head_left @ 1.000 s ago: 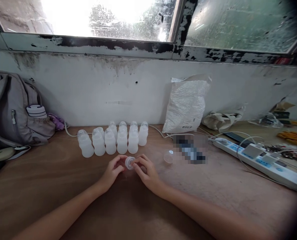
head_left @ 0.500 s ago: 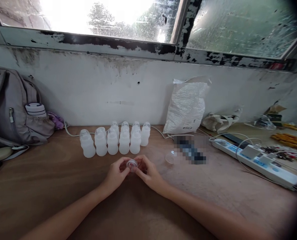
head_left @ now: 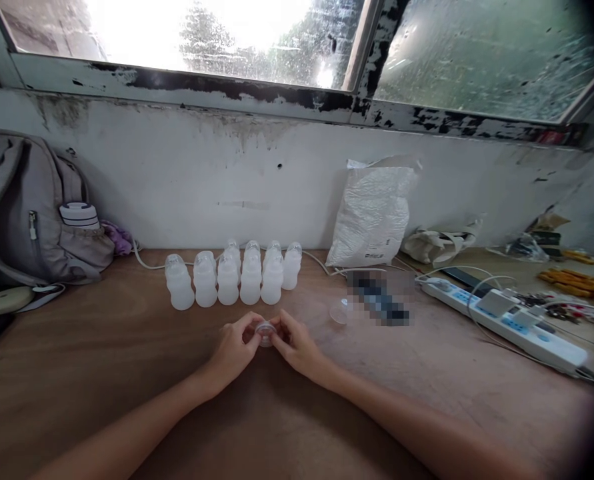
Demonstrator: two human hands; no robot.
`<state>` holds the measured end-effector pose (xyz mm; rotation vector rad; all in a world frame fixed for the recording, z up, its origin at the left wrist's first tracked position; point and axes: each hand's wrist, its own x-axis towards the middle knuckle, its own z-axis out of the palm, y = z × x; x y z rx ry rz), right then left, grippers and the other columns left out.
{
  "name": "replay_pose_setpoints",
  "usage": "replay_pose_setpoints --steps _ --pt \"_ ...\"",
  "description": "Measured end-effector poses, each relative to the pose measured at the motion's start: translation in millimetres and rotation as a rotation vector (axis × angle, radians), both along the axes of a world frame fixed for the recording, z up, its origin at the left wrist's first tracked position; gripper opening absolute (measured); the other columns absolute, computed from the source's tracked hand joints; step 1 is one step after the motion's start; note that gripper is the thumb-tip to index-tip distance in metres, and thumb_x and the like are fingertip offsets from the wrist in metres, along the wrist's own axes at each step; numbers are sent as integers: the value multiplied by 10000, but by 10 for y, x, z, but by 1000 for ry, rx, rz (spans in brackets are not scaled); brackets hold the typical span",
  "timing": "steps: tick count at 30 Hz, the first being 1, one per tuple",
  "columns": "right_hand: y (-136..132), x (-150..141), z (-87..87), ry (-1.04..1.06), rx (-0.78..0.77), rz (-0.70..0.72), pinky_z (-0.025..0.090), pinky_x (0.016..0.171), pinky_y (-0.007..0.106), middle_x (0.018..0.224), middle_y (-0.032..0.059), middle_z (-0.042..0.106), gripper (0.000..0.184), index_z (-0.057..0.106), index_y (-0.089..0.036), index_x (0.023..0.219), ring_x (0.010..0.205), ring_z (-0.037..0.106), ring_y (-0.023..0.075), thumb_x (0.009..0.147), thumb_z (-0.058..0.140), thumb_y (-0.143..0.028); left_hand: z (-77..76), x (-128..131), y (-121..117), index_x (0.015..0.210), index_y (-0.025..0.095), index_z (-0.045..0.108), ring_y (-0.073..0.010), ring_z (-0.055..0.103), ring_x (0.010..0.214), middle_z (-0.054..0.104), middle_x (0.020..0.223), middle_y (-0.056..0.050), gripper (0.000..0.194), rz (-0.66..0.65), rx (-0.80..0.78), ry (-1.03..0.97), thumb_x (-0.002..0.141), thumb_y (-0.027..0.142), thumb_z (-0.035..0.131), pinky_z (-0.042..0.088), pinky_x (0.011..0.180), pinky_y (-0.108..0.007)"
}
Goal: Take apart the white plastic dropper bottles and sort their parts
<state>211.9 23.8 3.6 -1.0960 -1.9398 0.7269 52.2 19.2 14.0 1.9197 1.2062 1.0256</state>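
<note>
Between my two hands is a small clear, round plastic container [head_left: 265,335], held just above or on the wooden table [head_left: 101,373]. My left hand [head_left: 235,347] pinches its left side with thumb and fingers. On the opposite side, my right hand [head_left: 297,345] grips it the same way, thumb at the near edge. Fingers cover part of its rim, and what is inside cannot be made out. Several frosted white bottles [head_left: 251,283] with clear domed tops stand upright in a cluster just beyond my hands. A clear round plastic piece [head_left: 339,312] lies to their right.
A grey backpack [head_left: 21,200] with a white-lidded bottle sits at the left. A white plastic package [head_left: 371,213] leans on the wall. Farther right lie a blurred-out dark object [head_left: 379,300], a white power strip [head_left: 507,323] with cables, and a pale cloth bag [head_left: 439,245].
The container has tipped slightly in my hands, its ring now looking flatter. Both hands keep their pinch and have barely moved. The whole view has shifted a little.
</note>
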Motion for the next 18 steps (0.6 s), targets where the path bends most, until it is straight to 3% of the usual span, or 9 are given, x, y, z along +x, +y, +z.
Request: replay_pose_setpoints --steps 11,18 --pt "-38 13 117 -2 45 3 372 511 222 721 12 594 147 553 -194 897 536 477 99 804 478 -279 -32 6 -15 898 206 571 -165 600 701 652 801 -24 159 -2 50 -61 779 262 482 450 641 -249" --pt "-41 10 79 -27 62 -28 363 509 221 629 -1 558 117 554 -178 779 533 468 103 794 490 -275 -15 7 -32 809 206 561 -135 563 629 621 727 2 125 1 62 31 794 256 447 410 586 -220"
